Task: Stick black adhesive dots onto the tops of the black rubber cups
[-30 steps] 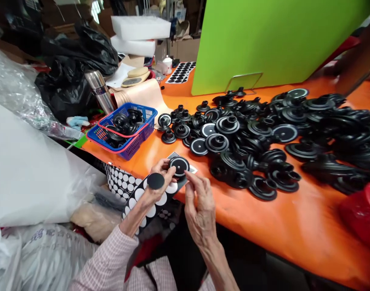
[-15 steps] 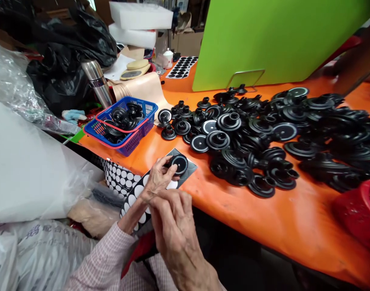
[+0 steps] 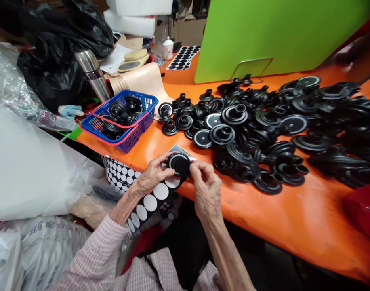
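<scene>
My left hand (image 3: 151, 174) grips a black round plastic base (image 3: 173, 159) by its left edge, the flat face with its pale ring turned up. Against that face lies a black round sticker (image 3: 183, 166), off-centre to the lower right. Thumb and fingertips of my right hand (image 3: 205, 184) pinch the sticker's right edge. Beneath the base, a grey square plate (image 3: 176, 148) rests at the table's front edge. A black strip with white circles (image 3: 150, 203) hangs below my left hand. Many similar black bases (image 3: 224, 135) are heaped to the right.
A blue basket (image 3: 150, 99) holding black parts stands on the orange table (image 3: 294, 214), left of the heap. Behind it are a steel thermos (image 3: 94, 74) and brown paper (image 3: 142, 79). A green board (image 3: 248, 36) stands at the back. A red container (image 3: 362, 210) sits at right.
My right hand has moved from in front of my left forearm up to the base, bringing the black sticker onto its face. The left hand still grips the base.
</scene>
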`<state>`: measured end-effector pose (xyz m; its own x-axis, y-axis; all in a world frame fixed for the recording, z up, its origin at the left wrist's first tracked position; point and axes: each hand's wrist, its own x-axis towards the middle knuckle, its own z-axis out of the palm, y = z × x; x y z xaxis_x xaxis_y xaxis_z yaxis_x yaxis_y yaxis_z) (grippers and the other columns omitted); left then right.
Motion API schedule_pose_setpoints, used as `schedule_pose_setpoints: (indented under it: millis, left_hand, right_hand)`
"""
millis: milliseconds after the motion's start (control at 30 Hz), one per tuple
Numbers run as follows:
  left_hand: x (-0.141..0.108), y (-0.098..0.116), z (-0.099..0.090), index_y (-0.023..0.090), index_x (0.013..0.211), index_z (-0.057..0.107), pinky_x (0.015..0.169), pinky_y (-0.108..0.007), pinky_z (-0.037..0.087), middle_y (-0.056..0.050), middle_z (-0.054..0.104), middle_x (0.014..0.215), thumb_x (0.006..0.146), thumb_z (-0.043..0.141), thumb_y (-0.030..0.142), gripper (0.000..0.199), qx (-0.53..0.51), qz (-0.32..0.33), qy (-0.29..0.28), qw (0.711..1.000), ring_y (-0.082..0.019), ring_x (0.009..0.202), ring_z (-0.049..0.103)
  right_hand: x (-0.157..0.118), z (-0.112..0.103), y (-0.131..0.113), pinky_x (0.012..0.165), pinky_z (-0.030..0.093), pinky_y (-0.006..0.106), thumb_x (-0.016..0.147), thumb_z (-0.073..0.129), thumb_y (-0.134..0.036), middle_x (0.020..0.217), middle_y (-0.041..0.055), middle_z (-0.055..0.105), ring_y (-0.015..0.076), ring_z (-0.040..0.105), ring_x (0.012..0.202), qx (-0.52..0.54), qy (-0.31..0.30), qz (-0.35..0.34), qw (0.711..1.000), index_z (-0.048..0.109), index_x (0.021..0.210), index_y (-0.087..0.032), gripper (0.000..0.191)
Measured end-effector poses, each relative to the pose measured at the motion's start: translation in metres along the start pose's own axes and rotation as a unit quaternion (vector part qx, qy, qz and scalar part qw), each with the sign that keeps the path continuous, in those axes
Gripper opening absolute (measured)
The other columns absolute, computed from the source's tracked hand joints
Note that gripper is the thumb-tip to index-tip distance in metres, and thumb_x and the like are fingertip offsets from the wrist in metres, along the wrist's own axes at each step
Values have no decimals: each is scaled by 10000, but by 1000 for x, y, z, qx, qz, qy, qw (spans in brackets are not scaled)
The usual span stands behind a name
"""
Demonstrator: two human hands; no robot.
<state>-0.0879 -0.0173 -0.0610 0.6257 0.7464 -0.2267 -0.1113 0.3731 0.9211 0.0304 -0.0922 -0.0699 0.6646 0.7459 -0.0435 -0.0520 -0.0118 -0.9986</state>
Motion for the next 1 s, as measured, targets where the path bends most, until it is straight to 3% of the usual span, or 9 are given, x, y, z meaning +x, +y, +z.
schedule_pose_setpoints:
  millis: [667, 867, 1000]
  left_hand:
    - [1, 1, -4, 198, 1305, 567, 856, -384, 568, -89, 637, 1230, 687, 726, 179, 638, 5, -28, -40, 999, -246, 1034, 641]
    - [1, 0, -5, 197, 1333, 543, 834, -383, 578, -91, 664, 1170, 695, 725, 175, 664, -2, -31, -43, 999, -240, 990, 658]
    - [2, -2, -6, 184, 1342, 533, 795, -359, 589, -115, 644, 1213, 763, 711, 242, 608, 2, -17, -50, 999, -234, 971, 665]
  right_hand:
    - [0, 11, 7, 816, 448, 342, 785, 603, -408, 909, 30, 553, 176, 557, 882, 5, 14, -10, 1000, 608, 780, -180, 228]
    - [-1, 14, 8, 726, 468, 315, 819, 570, -375, 853, 16, 540, 155, 559, 785, -39, 34, -55, 997, 583, 777, -186, 194]
    - [-3, 16, 12, 641, 472, 284, 861, 534, -329, 845, 19, 537, 151, 556, 761, -100, 62, -124, 985, 565, 792, -196, 153]
